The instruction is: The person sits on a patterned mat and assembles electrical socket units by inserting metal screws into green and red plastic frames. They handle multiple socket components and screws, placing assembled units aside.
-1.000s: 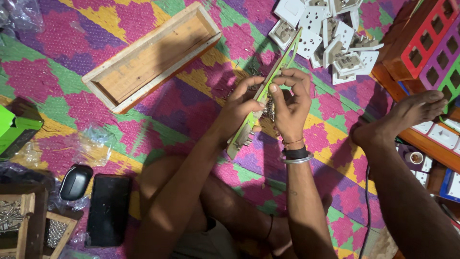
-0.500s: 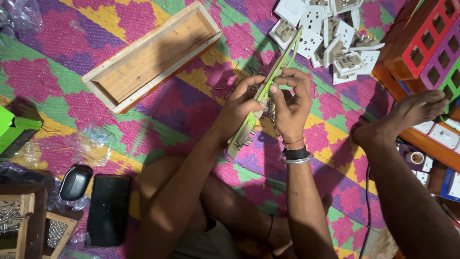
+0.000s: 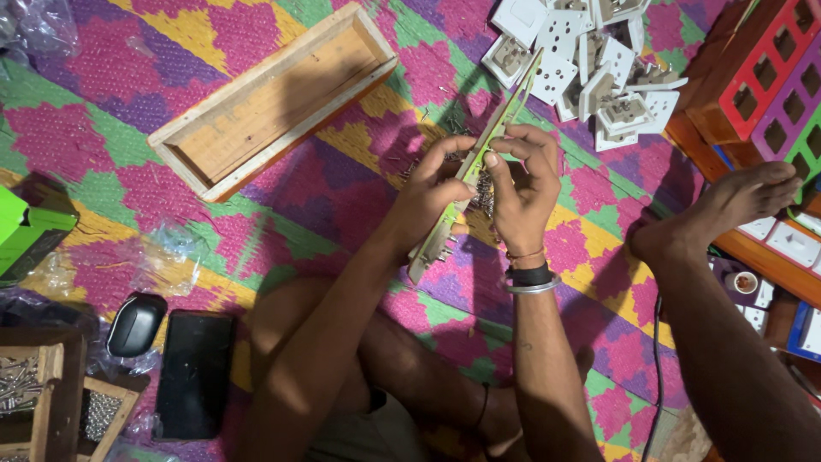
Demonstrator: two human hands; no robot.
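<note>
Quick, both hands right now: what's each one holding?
Left hand: closed on the long green strip.
Right hand: fingers pinched at the same strip.

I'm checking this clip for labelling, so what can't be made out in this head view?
- What the right hand pinches against the long pale green strip: too small, hidden by fingers.
- The strip's middle: covered by the left hand.
- The wooden compartment box of screws: cut off by the left and bottom edges.
- The red plastic panel with square holes: cut off at the right edge.
</note>
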